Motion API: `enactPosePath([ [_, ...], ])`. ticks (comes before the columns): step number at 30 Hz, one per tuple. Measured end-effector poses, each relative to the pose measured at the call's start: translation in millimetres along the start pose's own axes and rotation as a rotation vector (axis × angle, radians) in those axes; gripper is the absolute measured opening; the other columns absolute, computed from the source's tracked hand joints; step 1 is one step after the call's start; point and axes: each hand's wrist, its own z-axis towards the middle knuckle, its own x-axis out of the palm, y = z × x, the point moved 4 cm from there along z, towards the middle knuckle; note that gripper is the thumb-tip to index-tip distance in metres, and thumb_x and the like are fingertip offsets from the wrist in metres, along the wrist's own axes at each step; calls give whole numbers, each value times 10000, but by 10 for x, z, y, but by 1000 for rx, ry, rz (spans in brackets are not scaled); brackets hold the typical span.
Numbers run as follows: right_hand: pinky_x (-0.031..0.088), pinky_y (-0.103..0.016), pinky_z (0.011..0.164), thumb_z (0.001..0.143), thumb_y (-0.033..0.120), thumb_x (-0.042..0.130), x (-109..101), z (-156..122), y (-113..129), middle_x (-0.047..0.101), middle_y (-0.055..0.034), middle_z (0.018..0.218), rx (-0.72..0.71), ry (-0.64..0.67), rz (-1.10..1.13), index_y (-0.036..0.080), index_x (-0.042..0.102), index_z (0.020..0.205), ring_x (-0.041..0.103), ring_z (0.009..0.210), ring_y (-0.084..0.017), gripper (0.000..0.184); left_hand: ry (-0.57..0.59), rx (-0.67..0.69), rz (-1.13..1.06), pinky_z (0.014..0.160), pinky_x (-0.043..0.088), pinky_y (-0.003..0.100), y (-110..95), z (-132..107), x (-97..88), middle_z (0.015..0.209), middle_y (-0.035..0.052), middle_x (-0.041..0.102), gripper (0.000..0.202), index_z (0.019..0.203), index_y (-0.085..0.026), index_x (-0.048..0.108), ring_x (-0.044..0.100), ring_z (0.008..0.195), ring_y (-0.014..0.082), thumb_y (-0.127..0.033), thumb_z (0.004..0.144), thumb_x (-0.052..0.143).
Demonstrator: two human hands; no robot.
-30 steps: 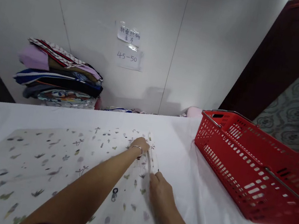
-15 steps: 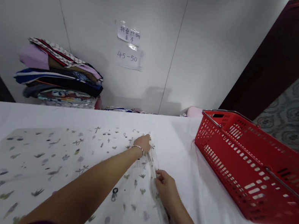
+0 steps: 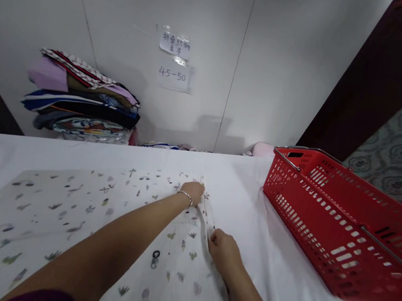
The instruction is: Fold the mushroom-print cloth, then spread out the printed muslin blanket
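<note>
A white cloth (image 3: 77,211) printed with small birds, palms and leaves lies spread over the white-covered table. Reaching across it, my left hand (image 3: 192,192) has its fingers closed on the cloth near its far right corner; a silver bracelet circles that wrist. Closer to me, my right hand (image 3: 223,248) pinches the cloth's right edge, with its fingertips partly hidden. Between the two hands the edge is slightly lifted and creased.
A red plastic basket (image 3: 313,219) with metal handles stands on the right of the table (image 3: 241,188). Behind the far edge at left is a stack of folded fabrics (image 3: 85,99). Two handwritten paper signs (image 3: 175,74) are taped to the wall.
My right hand's fingers have curled in more tightly on the cloth edge. The edge between my hands looks more raised. My left hand has stayed nearly in place.
</note>
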Motion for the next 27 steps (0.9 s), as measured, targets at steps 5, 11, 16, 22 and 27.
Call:
enactPosePath([
  [5, 248, -216, 530, 794, 225, 500, -149, 31, -102, 628, -11, 654, -16, -119, 80, 191, 571, 713, 519, 609, -124, 112, 28, 114, 76, 831, 465, 358, -84, 6, -13, 1164, 125, 544, 313, 977, -201, 655, 588, 982, 245, -99, 693, 574],
  [11, 257, -205, 522, 751, 192, 499, -155, 50, -144, 581, 18, 603, -46, -120, 159, 192, 545, 670, 487, 572, -109, 93, 65, 200, 133, 849, 449, 363, -165, 38, -60, 1079, 144, 567, 235, 876, -172, 677, 581, 980, 252, -85, 663, 624],
  [16, 279, -201, 542, 734, 174, 492, -109, 45, -109, 584, 14, 650, -123, -104, 179, 184, 544, 662, 494, 608, -106, 89, 58, 253, 159, 838, 443, 400, -159, 37, -140, 1041, 151, 586, 197, 854, -147, 664, 587, 965, 275, -60, 699, 580],
  [22, 259, -207, 529, 740, 133, 486, -99, 74, -172, 598, 9, 629, -51, -83, 156, 183, 559, 726, 486, 576, -109, 90, -18, 262, 167, 859, 433, 404, -208, 114, -196, 1109, 135, 564, 252, 969, -167, 630, 575, 992, 254, -86, 768, 500],
  [27, 241, -207, 520, 706, 77, 478, -123, 87, -217, 597, 5, 628, -24, -96, 129, 184, 552, 704, 486, 577, -111, 130, -24, 241, 143, 858, 437, 383, -275, 216, -100, 1080, 122, 584, 241, 967, -176, 635, 584, 971, 233, -104, 774, 508],
])
